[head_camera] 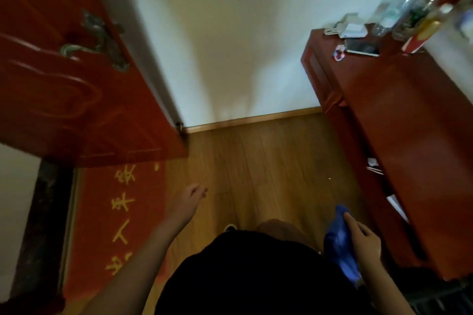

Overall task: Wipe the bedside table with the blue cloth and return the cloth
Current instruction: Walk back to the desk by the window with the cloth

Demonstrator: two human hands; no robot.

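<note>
My right hand (pixel 363 238) grips the blue cloth (pixel 337 243) low at the right, close to my body and just left of the red-brown bedside table (pixel 409 120). The cloth hangs down beside my leg, apart from the table top. Out over the wooden floor, my left hand (pixel 190 199) is empty, its fingers loosely curled and apart. The picture is blurred by motion.
At the table's far end stand several bottles (pixel 409 10), a red can (pixel 416 42), a phone (pixel 362 48) and white items (pixel 348 27). An open red door (pixel 76 79) with a metal handle is at the left. A red mat (pixel 120 212) with yellow characters lies on the floor.
</note>
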